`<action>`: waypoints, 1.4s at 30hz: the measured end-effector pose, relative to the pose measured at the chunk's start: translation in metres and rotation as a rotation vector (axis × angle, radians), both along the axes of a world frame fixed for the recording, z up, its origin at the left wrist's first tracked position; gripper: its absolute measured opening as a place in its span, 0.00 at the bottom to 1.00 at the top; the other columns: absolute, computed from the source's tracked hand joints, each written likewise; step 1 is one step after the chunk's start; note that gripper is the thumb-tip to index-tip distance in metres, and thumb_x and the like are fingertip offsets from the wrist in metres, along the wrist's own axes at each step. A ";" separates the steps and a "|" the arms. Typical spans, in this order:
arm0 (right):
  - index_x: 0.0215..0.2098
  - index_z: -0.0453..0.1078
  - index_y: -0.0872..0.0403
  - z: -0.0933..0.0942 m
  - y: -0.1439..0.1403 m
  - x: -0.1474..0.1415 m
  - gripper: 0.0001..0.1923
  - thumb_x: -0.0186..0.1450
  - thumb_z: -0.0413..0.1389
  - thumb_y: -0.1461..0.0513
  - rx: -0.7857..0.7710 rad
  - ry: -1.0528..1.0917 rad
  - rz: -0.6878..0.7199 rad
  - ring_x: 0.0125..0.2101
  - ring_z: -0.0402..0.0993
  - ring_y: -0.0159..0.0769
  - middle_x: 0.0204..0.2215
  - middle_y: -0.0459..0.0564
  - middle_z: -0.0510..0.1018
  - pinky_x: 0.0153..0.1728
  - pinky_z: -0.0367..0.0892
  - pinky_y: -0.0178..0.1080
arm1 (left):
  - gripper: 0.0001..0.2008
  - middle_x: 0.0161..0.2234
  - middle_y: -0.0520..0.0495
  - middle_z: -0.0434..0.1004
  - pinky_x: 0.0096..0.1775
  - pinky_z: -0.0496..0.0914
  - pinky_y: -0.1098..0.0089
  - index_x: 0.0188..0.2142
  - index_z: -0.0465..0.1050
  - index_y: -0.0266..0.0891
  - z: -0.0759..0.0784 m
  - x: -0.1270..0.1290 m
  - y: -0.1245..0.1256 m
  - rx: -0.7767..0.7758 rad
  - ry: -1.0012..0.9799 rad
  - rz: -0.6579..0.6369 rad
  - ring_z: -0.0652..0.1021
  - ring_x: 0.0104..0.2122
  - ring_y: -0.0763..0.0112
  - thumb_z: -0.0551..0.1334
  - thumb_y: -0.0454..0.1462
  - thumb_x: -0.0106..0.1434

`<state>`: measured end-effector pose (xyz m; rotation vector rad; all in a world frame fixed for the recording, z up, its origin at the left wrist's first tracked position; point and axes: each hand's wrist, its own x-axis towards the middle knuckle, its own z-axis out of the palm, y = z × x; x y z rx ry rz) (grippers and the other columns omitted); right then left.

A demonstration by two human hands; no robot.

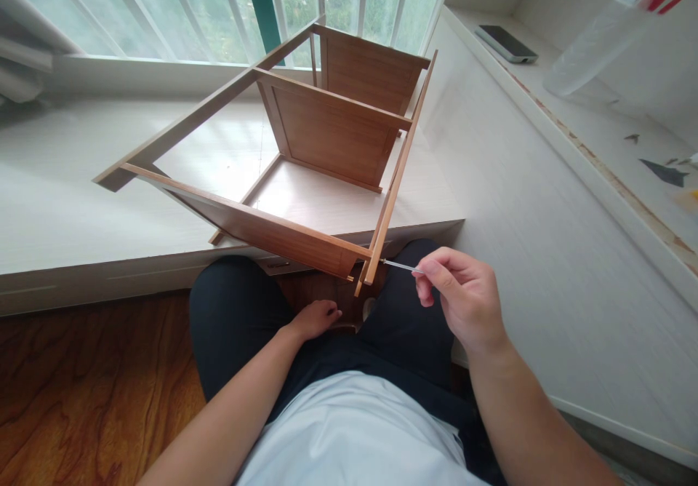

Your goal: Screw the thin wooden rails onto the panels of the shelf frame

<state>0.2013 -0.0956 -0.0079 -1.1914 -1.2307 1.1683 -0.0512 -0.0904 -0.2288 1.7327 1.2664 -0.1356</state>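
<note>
My right hand (463, 289) pinches a thin silver hex key (402, 265) between thumb and fingers. The key's far tip meets a small screw head on the side rail of a brown wooden shelf rack (327, 129), near the rail's lower end. That rack lies tilted on its side, its near end above my knees, with several panels set between long rails. My left hand (317, 319) rests on my lap below the nearest panel (245, 220). Its fingers are curled closed, and the palm side is hidden.
A white ledge (70, 158) carries the rack beneath a barred window (190, 6). At right, a white partition (545, 224) rises to a shelf holding a phone (507, 44), a clear plastic bottle (594, 46) and dark scraps (663, 172). Wooden floor (92, 391) shows at lower left.
</note>
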 end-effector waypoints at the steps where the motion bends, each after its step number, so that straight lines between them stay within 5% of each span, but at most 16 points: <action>1: 0.30 0.75 0.54 0.001 0.001 -0.001 0.12 0.68 0.61 0.56 -0.059 0.078 0.024 0.18 0.67 0.30 0.17 0.44 0.73 0.18 0.64 0.32 | 0.17 0.32 0.46 0.78 0.35 0.60 0.68 0.29 0.71 0.41 0.000 0.000 0.000 -0.001 0.001 -0.002 0.78 0.35 0.63 0.54 0.45 0.71; 13: 0.25 0.59 0.51 0.006 0.006 -0.011 0.16 0.67 0.55 0.54 -0.525 0.656 0.321 0.13 0.45 0.26 0.14 0.37 0.56 0.13 0.49 0.30 | 0.17 0.30 0.47 0.78 0.35 0.60 0.68 0.28 0.71 0.41 -0.002 0.000 -0.001 0.003 -0.018 0.017 0.78 0.34 0.64 0.55 0.45 0.71; 25: 0.25 0.57 0.51 0.011 0.002 -0.011 0.18 0.69 0.53 0.54 -0.459 0.607 0.288 0.14 0.45 0.26 0.15 0.37 0.56 0.14 0.50 0.30 | 0.17 0.31 0.46 0.79 0.36 0.61 0.67 0.29 0.72 0.41 0.000 0.000 -0.001 0.003 -0.018 0.017 0.78 0.35 0.63 0.55 0.44 0.71; 30: 0.26 0.62 0.51 0.008 -0.002 -0.005 0.18 0.70 0.55 0.52 -0.268 0.256 0.139 0.15 0.57 0.29 0.16 0.41 0.65 0.15 0.55 0.32 | 0.17 0.32 0.45 0.79 0.36 0.61 0.67 0.29 0.72 0.41 0.002 0.001 0.000 0.008 0.002 0.001 0.78 0.35 0.62 0.54 0.44 0.70; 36: 0.32 0.73 0.52 0.011 -0.003 0.013 0.11 0.72 0.56 0.57 0.236 -0.770 0.115 0.28 0.73 0.35 0.27 0.47 0.78 0.30 0.65 0.36 | 0.17 0.32 0.46 0.79 0.35 0.61 0.67 0.30 0.73 0.41 0.002 0.000 0.000 0.006 -0.004 0.005 0.78 0.35 0.63 0.54 0.45 0.70; 42: 0.38 0.74 0.52 0.014 -0.003 0.017 0.06 0.73 0.56 0.63 0.477 -0.852 0.135 0.30 0.76 0.35 0.31 0.48 0.81 0.33 0.68 0.37 | 0.17 0.31 0.46 0.78 0.35 0.60 0.67 0.28 0.71 0.41 -0.001 0.000 -0.001 0.009 -0.013 0.006 0.78 0.35 0.63 0.54 0.44 0.70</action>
